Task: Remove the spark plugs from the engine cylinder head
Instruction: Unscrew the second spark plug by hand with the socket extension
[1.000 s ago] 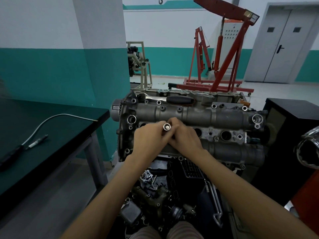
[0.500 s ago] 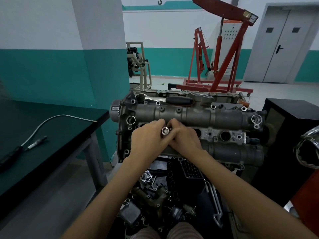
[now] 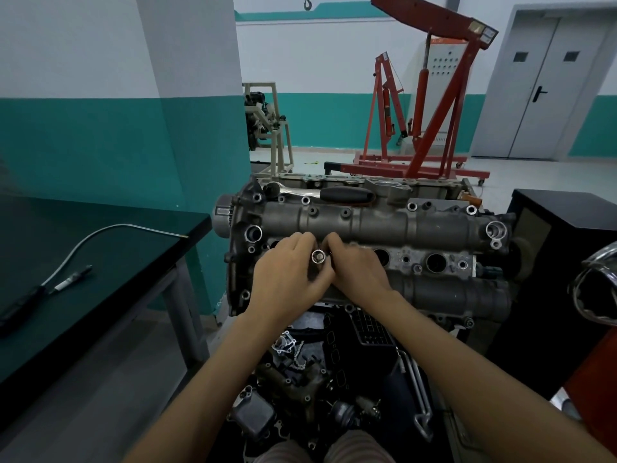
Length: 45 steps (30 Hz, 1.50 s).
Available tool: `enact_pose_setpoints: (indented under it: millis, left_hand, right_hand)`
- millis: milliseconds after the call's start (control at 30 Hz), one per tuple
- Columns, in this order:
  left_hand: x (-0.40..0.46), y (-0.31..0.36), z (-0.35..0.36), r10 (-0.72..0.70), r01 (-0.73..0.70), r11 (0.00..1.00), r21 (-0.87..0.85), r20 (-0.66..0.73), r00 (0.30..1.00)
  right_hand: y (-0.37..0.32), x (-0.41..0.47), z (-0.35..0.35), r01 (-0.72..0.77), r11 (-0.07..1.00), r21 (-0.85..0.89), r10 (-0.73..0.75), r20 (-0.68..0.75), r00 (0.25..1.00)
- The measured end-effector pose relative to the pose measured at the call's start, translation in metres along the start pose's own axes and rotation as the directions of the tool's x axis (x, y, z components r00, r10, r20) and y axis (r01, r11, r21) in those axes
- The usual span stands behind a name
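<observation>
At the bottom edge of the view, loose engine parts (image 3: 300, 372) lie in a dark heap below the forearms. Above the heap, the cylinder head (image 3: 400, 225) sits with its spark plug wells facing the camera. The left hand (image 3: 287, 279) and the right hand (image 3: 360, 272) meet over the row of wells, left of the head's centre, touching each other. Between them stands a chrome socket (image 3: 318, 256), open end toward the camera. The left hand's fingers curl round the socket; the right hand's thumb and fingers pinch it from the other side. Whether a spark plug sits inside the socket cannot be told. Two open wells (image 3: 435, 262) show to the right of the hands. A ratchet handle (image 3: 345, 194) rests along the far edge of the head. On the dark bench (image 3: 110, 272) at left, a removed spark plug (image 3: 71, 279) lies beside a grey flexible tube (image 3: 100, 235). Farther back, a red engine crane (image 3: 430, 128) stands on the floor near a grey double door (image 3: 547, 91).
</observation>
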<state>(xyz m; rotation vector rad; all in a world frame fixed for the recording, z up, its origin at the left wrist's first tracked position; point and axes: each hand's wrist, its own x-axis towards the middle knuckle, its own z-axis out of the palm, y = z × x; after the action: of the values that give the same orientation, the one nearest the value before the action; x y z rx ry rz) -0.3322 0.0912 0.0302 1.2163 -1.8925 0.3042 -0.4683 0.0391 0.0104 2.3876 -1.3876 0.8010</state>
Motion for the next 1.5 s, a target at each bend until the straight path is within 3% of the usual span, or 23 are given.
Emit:
enact_pose_setpoints:
  millis: [67,200,400,567,767,933,1100,1300,1500]
  left_hand:
    - [0.002,0.000,0.001,0.010,-0.010,1.000,0.013,0.003,1.000]
    - [0.009,-0.001,0.002,-0.133,0.131,0.988,0.086,0.013,0.991]
    - [0.001,0.000,0.003,-0.004,0.007,0.999,-0.048,0.045,0.999]
    - [0.008,-0.002,0.005,-0.150,0.149,0.988,0.045,0.014,0.989]
    - [0.000,0.000,0.007,-0.064,0.067,0.996,-0.058,0.046,0.997]
    - [0.009,-0.002,0.008,-0.169,0.164,0.982,0.088,0.051,0.984]
    - [0.000,0.001,0.006,-0.075,0.078,0.995,-0.057,0.054,0.996]
    - [0.010,0.000,0.007,-0.185,0.175,0.978,0.113,0.090,0.979]
    - [-0.001,0.002,0.005,-0.052,0.052,0.999,-0.005,0.045,0.998]
  right_hand:
    - [-0.001,0.000,-0.001,0.018,0.999,0.038,-0.018,0.008,1.000]
    - [-0.004,0.000,-0.006,-0.024,0.991,0.133,0.024,0.005,1.000]
    - [0.001,-0.001,-0.002,0.026,0.999,0.047,-0.027,0.026,0.999]
    - [-0.004,-0.001,-0.007,-0.020,0.989,0.147,0.020,-0.005,1.000]
    - [0.000,-0.001,-0.004,0.002,0.998,0.067,-0.004,0.022,1.000]
    - [-0.005,-0.001,-0.008,-0.016,0.990,0.139,0.018,-0.012,1.000]
    - [-0.001,-0.001,-0.003,-0.001,0.998,0.056,0.001,0.007,1.000]
    - [-0.005,-0.001,-0.007,-0.019,0.986,0.163,0.022,-0.022,1.000]
    - [0.000,-0.001,-0.002,0.015,0.995,0.099,-0.012,-0.022,1.000]
